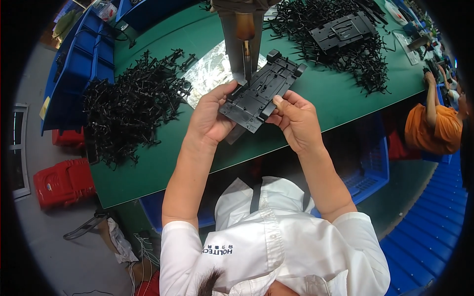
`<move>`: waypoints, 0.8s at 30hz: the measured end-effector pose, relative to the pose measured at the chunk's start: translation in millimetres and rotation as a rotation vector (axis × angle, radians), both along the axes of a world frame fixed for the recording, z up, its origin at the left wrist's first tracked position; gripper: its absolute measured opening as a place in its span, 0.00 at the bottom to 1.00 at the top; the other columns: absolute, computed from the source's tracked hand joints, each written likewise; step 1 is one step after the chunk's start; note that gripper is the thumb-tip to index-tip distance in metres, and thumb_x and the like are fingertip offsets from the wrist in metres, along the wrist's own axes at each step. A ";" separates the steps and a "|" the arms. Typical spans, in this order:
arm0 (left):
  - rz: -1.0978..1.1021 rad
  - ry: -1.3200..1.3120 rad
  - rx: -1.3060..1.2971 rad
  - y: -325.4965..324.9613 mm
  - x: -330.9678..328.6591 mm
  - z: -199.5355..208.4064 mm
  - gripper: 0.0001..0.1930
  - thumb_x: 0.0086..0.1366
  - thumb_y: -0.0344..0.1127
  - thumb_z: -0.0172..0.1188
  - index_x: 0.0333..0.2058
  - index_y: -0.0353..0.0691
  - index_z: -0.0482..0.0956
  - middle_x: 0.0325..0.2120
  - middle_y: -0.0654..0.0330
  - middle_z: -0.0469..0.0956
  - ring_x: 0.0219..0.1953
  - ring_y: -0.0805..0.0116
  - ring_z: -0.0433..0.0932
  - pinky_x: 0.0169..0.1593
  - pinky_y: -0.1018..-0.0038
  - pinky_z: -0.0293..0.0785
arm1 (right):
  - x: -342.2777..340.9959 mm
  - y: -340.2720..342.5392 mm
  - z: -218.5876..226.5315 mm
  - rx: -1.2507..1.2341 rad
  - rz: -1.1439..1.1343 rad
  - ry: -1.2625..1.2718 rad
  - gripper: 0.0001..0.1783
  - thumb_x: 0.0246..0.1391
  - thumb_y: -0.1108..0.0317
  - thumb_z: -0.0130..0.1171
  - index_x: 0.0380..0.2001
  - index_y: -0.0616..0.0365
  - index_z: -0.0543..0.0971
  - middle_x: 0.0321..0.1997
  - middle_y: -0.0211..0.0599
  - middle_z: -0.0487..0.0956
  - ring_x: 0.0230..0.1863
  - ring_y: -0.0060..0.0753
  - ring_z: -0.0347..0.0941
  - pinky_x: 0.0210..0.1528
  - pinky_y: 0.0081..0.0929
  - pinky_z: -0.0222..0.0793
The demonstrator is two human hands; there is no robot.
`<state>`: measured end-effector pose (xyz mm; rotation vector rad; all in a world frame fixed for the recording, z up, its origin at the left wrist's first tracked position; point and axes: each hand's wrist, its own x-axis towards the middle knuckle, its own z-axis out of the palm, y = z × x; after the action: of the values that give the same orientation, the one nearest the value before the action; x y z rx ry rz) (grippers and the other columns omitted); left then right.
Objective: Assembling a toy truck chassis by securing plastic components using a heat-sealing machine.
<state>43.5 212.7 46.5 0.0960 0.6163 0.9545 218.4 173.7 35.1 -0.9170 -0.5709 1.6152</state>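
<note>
A black moulded plastic chassis (263,93), flat with raised ribs and small blocks at its corners, is held tilted above the bench between my two hands. My left hand (210,116) grips its left edge, thumb near the upper side. My right hand (300,118) pinches the lower right edge with the thumb on top and fingers curled under. Straight above the chassis stands a machine's slim vertical driver tip (247,59), reaching down close to its upper left part; whether it touches cannot be told. A shiny silver sheet (210,74) lies behind my left hand.
A pile of thin black plastic parts (133,98) covers the left of the green bench (192,165). Another pile (365,64) at the far right carries a second black chassis (343,32). Blue bins (91,52) line the left edge. A co-worker in an orange shirt (430,127) is at the right.
</note>
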 end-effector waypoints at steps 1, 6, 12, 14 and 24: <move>0.011 0.018 -0.004 0.7 -0.2 -0.5 0.09 0.61 0.31 0.53 0.36 0.29 0.72 0.32 0.50 0.77 0.35 0.60 0.79 0.44 0.66 0.77 | -0.3 0.3 0.9 -0.003 -0.001 -0.002 0.09 0.55 0.74 0.51 0.38 0.67 0.73 0.33 0.39 0.78 0.29 0.26 0.76 0.34 0.23 0.75; 0.010 0.020 -0.019 4.2 -0.3 -3.7 0.09 0.61 0.31 0.53 0.35 0.28 0.71 0.32 0.50 0.77 0.35 0.60 0.79 0.44 0.65 0.77 | -0.7 1.7 0.5 -0.006 -0.010 0.003 0.08 0.55 0.74 0.51 0.37 0.67 0.73 0.32 0.39 0.78 0.29 0.26 0.76 0.34 0.22 0.75; -0.002 0.028 0.009 6.1 -1.6 -7.5 0.13 0.62 0.31 0.52 0.41 0.27 0.68 0.36 0.48 0.75 0.38 0.59 0.78 0.45 0.65 0.77 | 0.4 3.5 -0.1 -0.002 -0.006 -0.003 0.08 0.54 0.74 0.51 0.36 0.67 0.73 0.32 0.39 0.78 0.29 0.26 0.76 0.34 0.23 0.76; 0.000 0.027 0.007 6.6 -1.9 -8.2 0.13 0.62 0.31 0.52 0.41 0.27 0.68 0.36 0.48 0.75 0.38 0.59 0.78 0.45 0.65 0.77 | -0.3 3.6 1.7 -0.005 -0.008 -0.009 0.08 0.54 0.74 0.51 0.36 0.67 0.73 0.32 0.39 0.78 0.29 0.27 0.76 0.34 0.23 0.76; 0.000 0.022 0.009 8.0 -2.9 -10.0 0.13 0.62 0.31 0.52 0.42 0.27 0.68 0.37 0.48 0.75 0.38 0.59 0.78 0.45 0.66 0.77 | -0.9 5.0 1.9 -0.002 -0.003 -0.006 0.08 0.55 0.74 0.51 0.36 0.67 0.73 0.33 0.39 0.78 0.30 0.27 0.76 0.35 0.23 0.76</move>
<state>40.7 220.7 36.6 0.1148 0.6326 0.9571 217.5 178.6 37.0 -0.9238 -0.5723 1.6110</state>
